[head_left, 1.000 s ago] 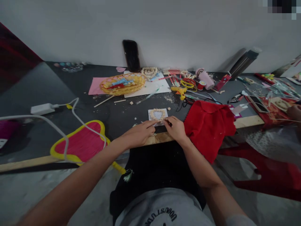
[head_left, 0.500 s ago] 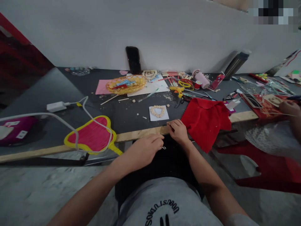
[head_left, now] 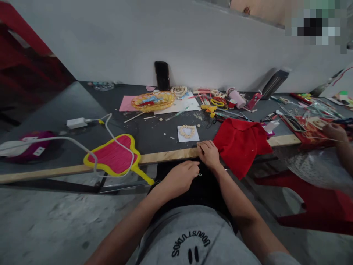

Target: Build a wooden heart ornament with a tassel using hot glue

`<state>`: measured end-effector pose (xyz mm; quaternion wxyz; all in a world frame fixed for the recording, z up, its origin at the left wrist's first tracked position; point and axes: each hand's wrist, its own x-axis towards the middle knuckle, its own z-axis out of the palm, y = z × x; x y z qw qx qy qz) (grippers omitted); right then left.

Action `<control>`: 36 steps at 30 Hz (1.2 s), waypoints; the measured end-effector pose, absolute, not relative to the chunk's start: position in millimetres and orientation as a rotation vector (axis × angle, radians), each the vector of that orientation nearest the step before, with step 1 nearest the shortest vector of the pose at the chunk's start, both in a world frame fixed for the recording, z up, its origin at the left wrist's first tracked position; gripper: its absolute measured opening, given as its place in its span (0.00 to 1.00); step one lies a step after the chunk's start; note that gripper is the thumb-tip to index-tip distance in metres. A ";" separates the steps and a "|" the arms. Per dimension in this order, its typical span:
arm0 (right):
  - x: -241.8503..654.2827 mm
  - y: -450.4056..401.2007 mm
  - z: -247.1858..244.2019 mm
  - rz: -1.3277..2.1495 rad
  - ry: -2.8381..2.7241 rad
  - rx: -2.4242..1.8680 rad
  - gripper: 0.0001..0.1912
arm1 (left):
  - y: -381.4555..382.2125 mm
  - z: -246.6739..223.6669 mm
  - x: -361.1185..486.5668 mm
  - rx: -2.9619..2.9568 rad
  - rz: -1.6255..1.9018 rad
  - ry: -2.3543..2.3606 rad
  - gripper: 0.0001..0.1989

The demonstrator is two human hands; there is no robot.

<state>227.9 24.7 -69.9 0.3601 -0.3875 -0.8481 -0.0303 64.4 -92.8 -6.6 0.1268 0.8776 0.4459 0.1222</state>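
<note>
My left hand (head_left: 183,176) is closed in a pinch over my lap, just below the table edge. A thin pale loop (head_left: 200,174), like cord or wire, sticks out by its fingertips. My right hand (head_left: 209,154) rests at the wooden table edge with its fingers curled together. At its fingertips shows a small brownish piece (head_left: 199,144), too small to name. Just beyond the hands, a heart-shaped ring of pale beads or chips (head_left: 187,136) lies on a white paper square (head_left: 180,139). Right of my right hand, a red cloth (head_left: 239,143) hangs over the edge.
A pink-and-yellow paddle-shaped piece (head_left: 117,156) overhangs the edge at left, crossed by a white cable (head_left: 109,127). Behind are a yellow basket (head_left: 154,105), a leaning phone (head_left: 162,75) and a yellow glue gun (head_left: 209,109). Another person's hand (head_left: 335,131) works at the far right.
The view has shifted a little, so the table items appear slightly further right and lower. Both hands keep nearly the same closed pose, the left appearing slightly closer to the right.
</note>
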 end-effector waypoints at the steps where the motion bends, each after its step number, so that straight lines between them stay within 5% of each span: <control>1: 227.7 24.3 -68.9 -0.078 -2.182 -1.001 0.14 | -89.8 -7.8 59.5 2.548 0.381 1.356 0.12; 9: 221.7 20.5 -59.0 -0.047 -2.191 -1.074 0.15 | -58.2 -14.6 30.5 2.410 0.422 1.769 0.12; 25: 221.5 20.7 -55.0 0.092 -2.165 -1.064 0.13 | -35.9 -16.0 15.3 2.254 0.567 1.694 0.09; 31: 221.4 -2.2 -37.9 0.522 -1.877 -0.978 0.12 | -44.8 -4.4 26.0 2.100 0.734 1.701 0.08; 36: 214.0 -26.3 -29.3 1.005 -1.897 -1.015 0.23 | -58.7 4.3 44.8 2.074 0.751 1.620 0.06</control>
